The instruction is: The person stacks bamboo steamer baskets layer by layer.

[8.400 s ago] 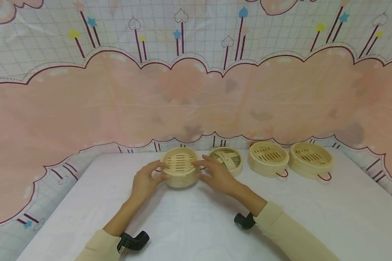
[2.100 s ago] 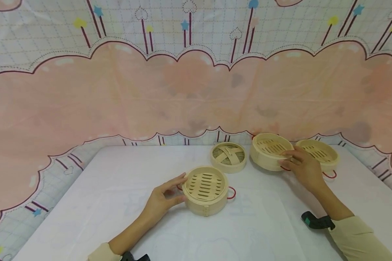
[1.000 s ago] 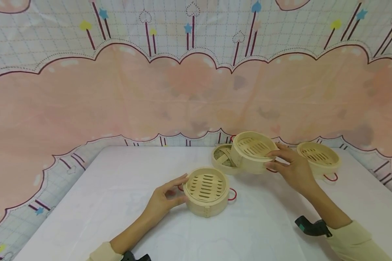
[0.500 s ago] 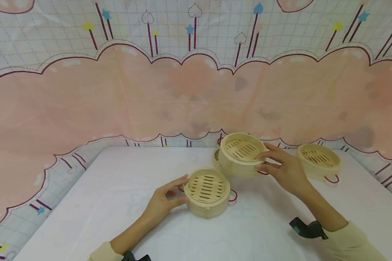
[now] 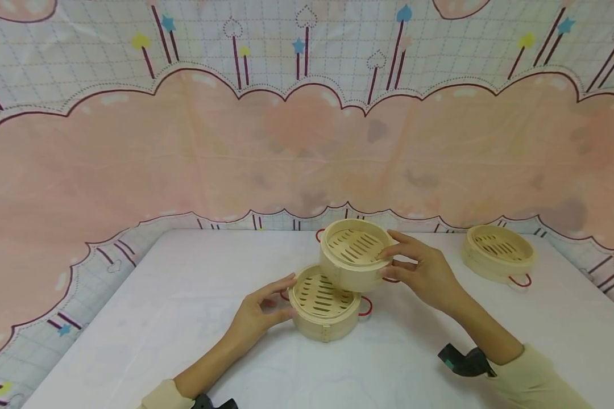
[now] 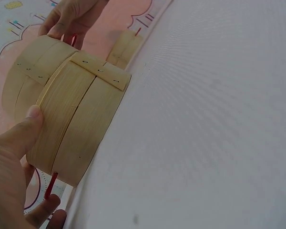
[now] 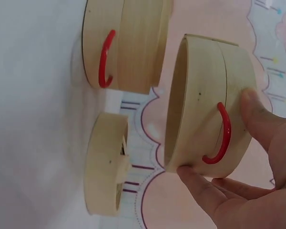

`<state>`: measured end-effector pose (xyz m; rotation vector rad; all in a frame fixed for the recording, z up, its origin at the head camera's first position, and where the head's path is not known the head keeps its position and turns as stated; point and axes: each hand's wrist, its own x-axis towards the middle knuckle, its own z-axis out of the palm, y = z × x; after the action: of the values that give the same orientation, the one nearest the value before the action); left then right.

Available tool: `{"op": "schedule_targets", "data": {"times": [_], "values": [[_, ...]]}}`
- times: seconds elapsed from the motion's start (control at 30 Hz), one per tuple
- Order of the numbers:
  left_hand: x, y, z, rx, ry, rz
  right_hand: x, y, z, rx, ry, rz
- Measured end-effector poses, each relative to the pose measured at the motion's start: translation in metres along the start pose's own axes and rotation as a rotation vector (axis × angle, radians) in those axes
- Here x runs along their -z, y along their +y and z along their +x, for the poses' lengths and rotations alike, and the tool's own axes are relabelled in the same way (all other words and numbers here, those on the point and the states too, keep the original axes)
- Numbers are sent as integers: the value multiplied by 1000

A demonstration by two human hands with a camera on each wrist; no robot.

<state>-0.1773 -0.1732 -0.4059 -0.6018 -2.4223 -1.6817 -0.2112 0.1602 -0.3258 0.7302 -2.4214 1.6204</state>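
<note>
A round bamboo steamer basket (image 5: 324, 328) with a slatted floor and red side handles sits on the table, front centre. My left hand (image 5: 260, 309) holds its left side, thumb on the near wall and fingers farther back. Above and slightly behind it, a second bamboo steamer basket (image 5: 353, 276) is held up by my right hand (image 5: 422, 274), which pinches its right wall around the red handle (image 7: 224, 136). In the head view its near edge overlaps the lower basket's back rim. The right wrist view shows its underside raised and apart from the lower basket (image 7: 128, 47).
A third steamer basket (image 5: 496, 267) stands at the back right of the white table (image 5: 194, 272). The woven bamboo lid (image 7: 105, 164) lies on the table, hidden behind the raised basket in the head view. A patterned cloth (image 5: 286, 159) hangs behind.
The first basket has come forward and right from the back, my left hand staying on it. My right hand has lifted the second basket from the back row and carried it left over the first.
</note>
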Motion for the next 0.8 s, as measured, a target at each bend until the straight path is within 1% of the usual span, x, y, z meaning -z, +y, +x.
{"op": "schedule_targets", "data": {"times": [0.1, 0.23, 0.33, 0.43, 0.5, 0.6, 0.8], "values": [[0, 1, 0, 9, -1, 0, -5, 1, -1, 23, -23, 33], [-1, 6, 1, 22, 3, 8, -10, 2, 0, 73, -32, 31], [0, 18, 0, 29, 5, 5, -13, 1, 0, 99, -29, -5], [1, 31, -2, 38, 1, 2, -15, 1, -1, 99, -38, -8], [1, 38, -3, 41, -1, 5, -16, 1, -1, 98, -42, -8], [1, 40, -3, 40, -2, 7, -18, 0, -2, 106, -49, 10], [2, 38, -2, 33, 4, 8, -21, 0, -2, 130, -60, 11]]}}
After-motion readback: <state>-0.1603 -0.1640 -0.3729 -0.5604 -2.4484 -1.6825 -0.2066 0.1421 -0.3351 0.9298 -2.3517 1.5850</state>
